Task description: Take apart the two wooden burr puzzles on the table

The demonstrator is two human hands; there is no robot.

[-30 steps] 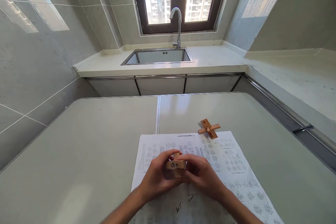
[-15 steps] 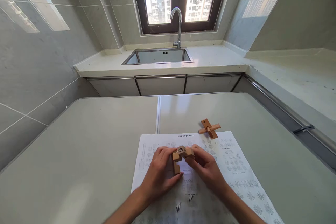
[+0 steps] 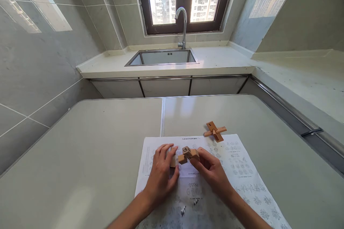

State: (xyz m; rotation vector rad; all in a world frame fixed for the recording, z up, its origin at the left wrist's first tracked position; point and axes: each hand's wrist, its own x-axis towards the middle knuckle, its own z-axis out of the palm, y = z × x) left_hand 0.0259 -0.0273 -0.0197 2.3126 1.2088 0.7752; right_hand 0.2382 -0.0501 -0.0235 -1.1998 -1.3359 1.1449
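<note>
My right hand (image 3: 211,168) grips a small wooden puzzle (image 3: 189,154) of notched blocks, with a black mark on its top face, just above a printed instruction sheet (image 3: 236,171). My left hand (image 3: 161,171) rests on the sheet beside it, its fingers closed over a separate wooden piece (image 3: 172,161) that is mostly hidden. A second, assembled wooden cross puzzle (image 3: 214,131) with a number on it lies at the sheet's far edge, beyond my right hand.
The sheet lies on a pale grey table (image 3: 80,157) with a seam down its middle. Beyond it runs a white counter with a steel sink (image 3: 162,57) and tap (image 3: 182,25) under a window. A second counter runs along the right.
The wooden puzzle held between both hands has come apart: my left hand now holds one piece down on the sheet while my right keeps the rest, moved slightly further away.
</note>
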